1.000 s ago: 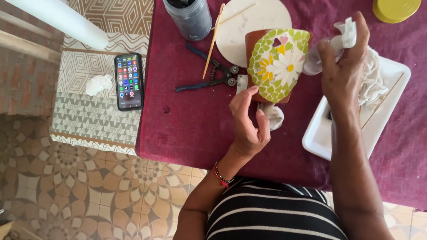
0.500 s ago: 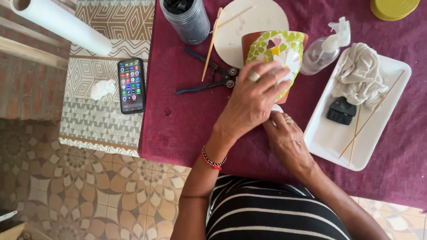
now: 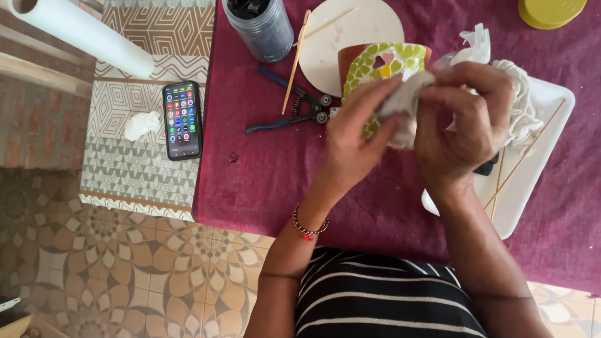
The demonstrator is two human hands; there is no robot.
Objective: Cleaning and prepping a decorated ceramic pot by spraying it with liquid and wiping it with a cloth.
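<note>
While the mosaic pot (image 3: 375, 69) lies tilted on the maroon cloth (image 3: 263, 175), mouth toward the round white plate (image 3: 350, 31), both left hand (image 3: 354, 134) and right hand (image 3: 463, 125) pinch a white rag (image 3: 407, 103) against it, pliers (image 3: 291, 109) beside.

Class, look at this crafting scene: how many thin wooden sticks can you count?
3. One wooden stick lies beside the dark jar, one crosses the white round plate, one rests on the white tray. The hands may hide others.

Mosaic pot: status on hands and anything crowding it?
Left hand and right hand both pinch a white cloth against the mosaic pot. Nippers and white tray close by.
</note>
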